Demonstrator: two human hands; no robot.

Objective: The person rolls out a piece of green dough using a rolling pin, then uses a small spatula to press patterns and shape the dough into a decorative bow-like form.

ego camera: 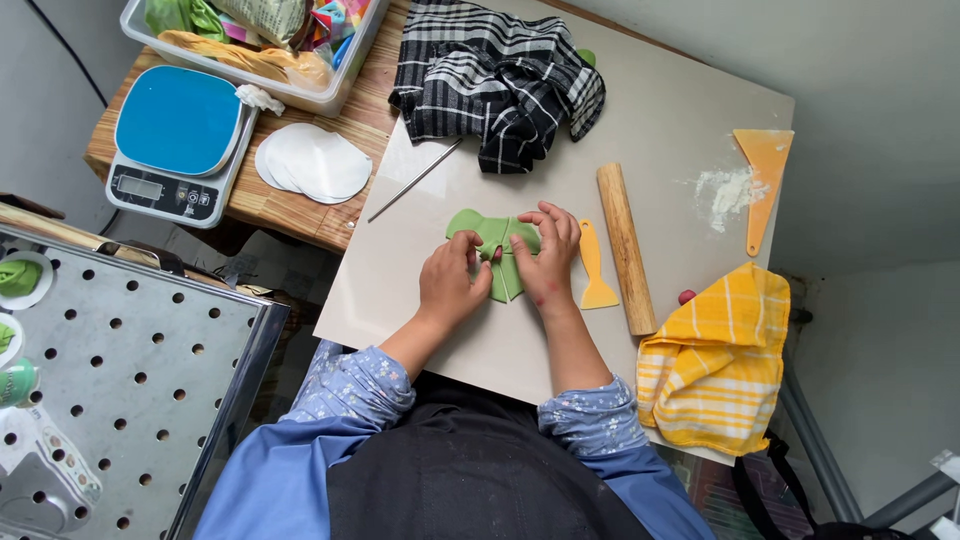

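Together both hands, left (452,281) and right (547,255), pinch soft green dough (471,223) (flat, folded) on smooth board (430,330).

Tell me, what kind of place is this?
Probably a small home kitchen or pastry workspace: green dough lies on a board beside a rolling pin, with a scale nearby.

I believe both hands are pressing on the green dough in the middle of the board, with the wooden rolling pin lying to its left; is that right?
Not quite. In the head view both the left hand and right hand do press on the green dough, but the wooden rolling pin lies to its right, beyond the small yellow scraper, not to its left.
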